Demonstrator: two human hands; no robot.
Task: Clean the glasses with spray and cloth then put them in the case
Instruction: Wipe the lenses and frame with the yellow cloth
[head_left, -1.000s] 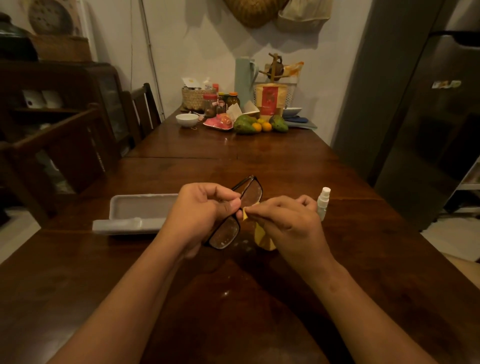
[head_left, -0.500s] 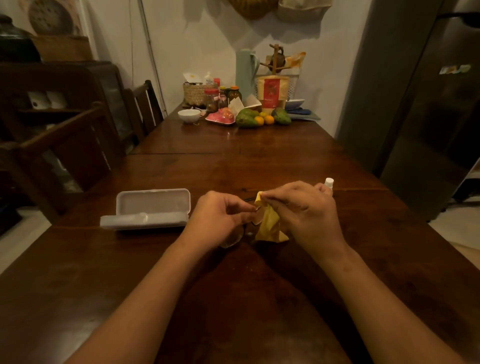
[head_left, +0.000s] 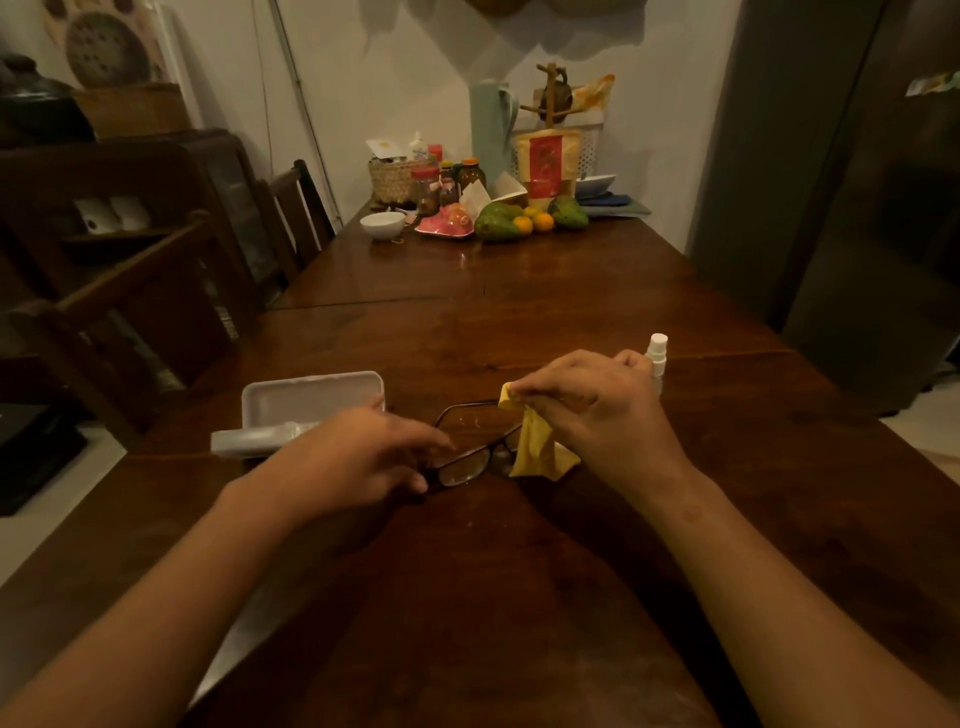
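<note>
Black-framed glasses (head_left: 470, 441) lie low over the wooden table (head_left: 467, 597), lenses facing up. My left hand (head_left: 363, 460) holds their left end between fingers and thumb. My right hand (head_left: 597, 410) pinches a yellow cloth (head_left: 537, 449), which hangs down over the right end of the frame. A small white spray bottle (head_left: 657, 353) stands just behind my right hand. The open grey glasses case (head_left: 311, 397) sits on the table to the left, partly behind my left hand.
At the far end of the table are a white bowl (head_left: 383, 224), a pink plate (head_left: 444, 227), fruit (head_left: 501, 221), jars and a basket (head_left: 397, 179). Dark wooden chairs (head_left: 296, 213) stand along the left side. A dark fridge (head_left: 883, 208) stands at the right.
The glasses have dropped from an upright hold to lying flat near the table. My right hand has drawn the cloth off the lens and lifted it slightly.
</note>
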